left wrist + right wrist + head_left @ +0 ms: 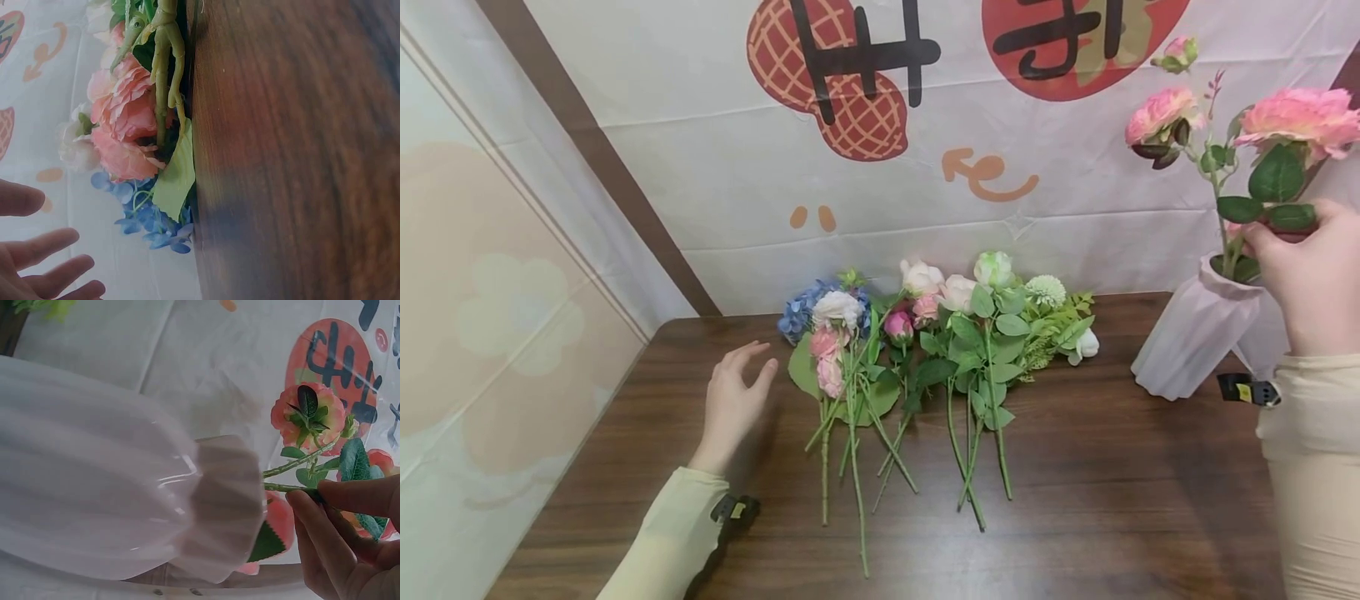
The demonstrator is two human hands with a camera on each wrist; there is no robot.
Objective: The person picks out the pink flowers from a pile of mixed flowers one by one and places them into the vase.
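At the right, a pale pleated vase stands on the table with pink flowers rising from its mouth. My right hand pinches the green stem of a pink flower between thumb and fingers, just above the rim; the stem's lower end is hidden inside the vase. Another pink bloom leans out to the left. My left hand, fingers spread and loosely bent, holds nothing. It is left of the loose flowers, nearest a blue hydrangea and pink blooms.
Several loose flowers lie along the table's back edge: white, pale pink and green-white blooms, stems toward the front. A printed cloth hangs behind the brown wooden table. Another cloth panel borders the left side.
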